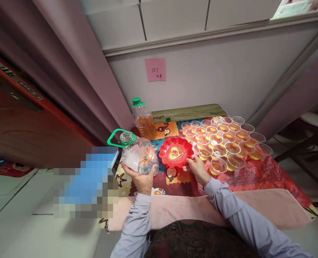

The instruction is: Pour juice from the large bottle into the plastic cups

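My left hand (141, 179) is wrapped round the lower side of a clear plastic jug (133, 157), which has a green carry ring and an uncapped mouth. The jug leans to the left and looks empty or nearly so. My right hand (198, 168) pinches the near right rim of a red scalloped plate (176, 152) with a gold heart print. To the right of the plate stand many clear plastic cups (219, 150) of amber liquid, set close together in rows. Behind the held jug stands a second jug (145, 125), green-capped and partly filled with amber liquid.
A small green cap (168, 119) lies near the table's back. A pink towel (175, 211) runs along the front edge, over a patterned cloth. The wall with a pink note (155, 70) rises behind, and a curtain (94, 71) hangs at the left.
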Tool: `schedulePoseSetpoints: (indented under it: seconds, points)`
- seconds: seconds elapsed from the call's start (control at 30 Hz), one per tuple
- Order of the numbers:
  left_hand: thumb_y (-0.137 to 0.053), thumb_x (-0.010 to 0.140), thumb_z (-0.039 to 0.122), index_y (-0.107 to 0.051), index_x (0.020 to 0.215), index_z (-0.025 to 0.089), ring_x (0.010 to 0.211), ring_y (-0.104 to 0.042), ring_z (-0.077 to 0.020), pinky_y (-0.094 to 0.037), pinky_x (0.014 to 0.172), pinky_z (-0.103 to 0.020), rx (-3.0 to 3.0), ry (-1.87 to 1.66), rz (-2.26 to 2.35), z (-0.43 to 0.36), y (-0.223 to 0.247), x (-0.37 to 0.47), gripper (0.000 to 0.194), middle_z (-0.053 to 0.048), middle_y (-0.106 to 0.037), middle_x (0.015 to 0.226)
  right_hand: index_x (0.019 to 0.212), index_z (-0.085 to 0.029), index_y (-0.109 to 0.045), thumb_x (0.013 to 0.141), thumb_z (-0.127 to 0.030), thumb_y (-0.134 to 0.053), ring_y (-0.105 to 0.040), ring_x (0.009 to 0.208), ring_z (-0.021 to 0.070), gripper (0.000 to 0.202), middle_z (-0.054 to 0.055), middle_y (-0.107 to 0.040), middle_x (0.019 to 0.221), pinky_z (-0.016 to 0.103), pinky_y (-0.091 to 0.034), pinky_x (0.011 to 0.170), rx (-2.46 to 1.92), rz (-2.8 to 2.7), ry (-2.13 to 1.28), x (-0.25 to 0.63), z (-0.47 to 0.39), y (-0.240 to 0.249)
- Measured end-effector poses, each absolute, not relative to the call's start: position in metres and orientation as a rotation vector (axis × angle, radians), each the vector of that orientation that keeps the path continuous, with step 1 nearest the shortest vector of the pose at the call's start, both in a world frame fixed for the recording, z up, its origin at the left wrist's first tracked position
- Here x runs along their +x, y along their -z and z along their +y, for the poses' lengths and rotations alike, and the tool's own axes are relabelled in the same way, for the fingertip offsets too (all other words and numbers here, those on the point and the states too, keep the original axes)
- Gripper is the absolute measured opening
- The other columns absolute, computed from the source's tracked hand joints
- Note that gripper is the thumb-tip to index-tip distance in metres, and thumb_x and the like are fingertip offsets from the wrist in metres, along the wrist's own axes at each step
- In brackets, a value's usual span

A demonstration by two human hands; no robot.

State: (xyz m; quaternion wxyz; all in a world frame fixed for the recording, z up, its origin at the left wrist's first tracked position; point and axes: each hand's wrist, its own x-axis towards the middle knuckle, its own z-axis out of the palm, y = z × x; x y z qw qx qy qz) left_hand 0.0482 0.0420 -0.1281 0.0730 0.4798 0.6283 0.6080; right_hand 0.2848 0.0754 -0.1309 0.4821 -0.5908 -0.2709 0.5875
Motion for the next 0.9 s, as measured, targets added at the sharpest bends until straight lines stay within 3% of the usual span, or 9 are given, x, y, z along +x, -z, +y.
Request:
schedulePoseSetpoints:
  seconds: [0.1, 0.33, 0.6, 0.77, 0.9]
  points:
    - [-0.093, 0.074, 0.056, 0.002, 0.170, 0.024, 0.171, -0.022, -0.0412, -0.030, 0.134, -0.059, 1.454, -1.820, 1.842, 0.039, 0.141, 0.045, 0.139, -0.032, -0.007, 0.180, 0.088, -0.028, -0.045, 0.082, -0.033, -0.074, -0.077, 0.056, 0.0210, 0.030, -0.004, -0.067, 0.061, 0.032, -0.067, 0.056, -1.410, -0.707, -1.401, 0.295, 0.070, 0.114]
    - [-0.096, 0.067, 0.048, -0.002, 0.171, 0.026, 0.171, -0.020, -0.0407, -0.026, 0.135, -0.054, 1.440, -1.777, 1.847, 0.036, 0.161, 0.041, 0.142, -0.029, -0.014, 0.179, 0.098, -0.026, -0.051, 0.077, -0.054, -0.079, -0.073, 0.050, 0.0200, 0.045, -0.006, -0.068, 0.060, 0.033, -0.066, 0.053, -1.393, -0.832, -1.061, 0.351, 0.072, 0.078]
    - [-0.100, 0.057, 0.047, 0.000, 0.172, 0.032, 0.169, -0.028, -0.0396, -0.027, 0.133, -0.056, 1.512, -1.763, 1.859, 0.045, 0.168, 0.033, 0.153, -0.026, -0.017, 0.181, 0.087, -0.027, -0.054, 0.072, -0.050, -0.073, -0.068, 0.049, 0.0199, 0.034, -0.004, -0.066, 0.057, 0.028, -0.053, 0.045, -1.557, -0.767, -0.699, 0.422, 0.085, 0.074]
    - [-0.095, 0.062, 0.046, -0.003, 0.171, 0.040, 0.167, -0.033, -0.0383, -0.033, 0.131, -0.055, 1.559, -1.817, 1.816, 0.047, 0.164, 0.036, 0.143, -0.019, -0.021, 0.180, 0.083, -0.026, -0.056, 0.074, -0.048, -0.074, -0.059, 0.043, 0.0176, 0.029, -0.003, -0.064, 0.052, 0.026, -0.043, 0.042, -1.608, -0.743, -0.629, 0.436, 0.088, 0.085]
    - [-0.094, 0.064, 0.048, -0.001, 0.171, 0.040, 0.168, -0.030, -0.0363, -0.032, 0.132, -0.055, 1.575, -1.790, 1.807, 0.048, 0.162, 0.037, 0.142, -0.018, -0.019, 0.181, 0.084, -0.027, -0.056, 0.073, -0.044, -0.072, -0.059, 0.042, 0.0179, 0.026, -0.003, -0.065, 0.052, 0.026, -0.042, 0.042, -1.617, -0.732, -0.611, 0.440, 0.090, 0.089]
